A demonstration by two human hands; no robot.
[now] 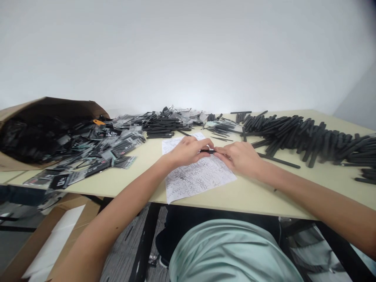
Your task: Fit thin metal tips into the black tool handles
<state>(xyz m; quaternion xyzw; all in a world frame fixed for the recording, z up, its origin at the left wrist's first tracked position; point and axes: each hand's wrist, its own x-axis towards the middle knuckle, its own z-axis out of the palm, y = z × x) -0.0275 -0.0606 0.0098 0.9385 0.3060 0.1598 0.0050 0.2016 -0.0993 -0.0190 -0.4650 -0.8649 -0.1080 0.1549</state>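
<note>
Pale wall [188,55] above a cream-coloured table [255,199], as I see them through the head camera, with the contents listed from left to right. At the far left I find a cardboard box [7,162], its opening facing the table and its dark interior packed with black items. Flat packets with black and clear areas [96,150] spread from its mouth across the tabletop, and a small orange piece [99,122] lies among them. Below table level I make out an open carton [32,239] with a white sheet [57,239] inside, beside a grey striped floor [120,246]. Next along the tabletop come stacked black sticks [163,127], with clear packaging [188,114] behind and beside them.

At centre lies a white paper [195,184] covered in dark scribbled strokes. Over its upper part, the left hand [189,150] pinches a short, dark, slender piece [207,151] between thumb and fingers; the right hand [239,156] grips its other end with the fingertips. I cannot tell the piece's exact shape, since the fingers cover much of it. Behind the hands I note thin dark strips [221,127]. Farther right, a long heap of black bars [296,135] extends towards the table's right side, and one lone bar [280,161] lies in front of it, near the right wrist.
</note>
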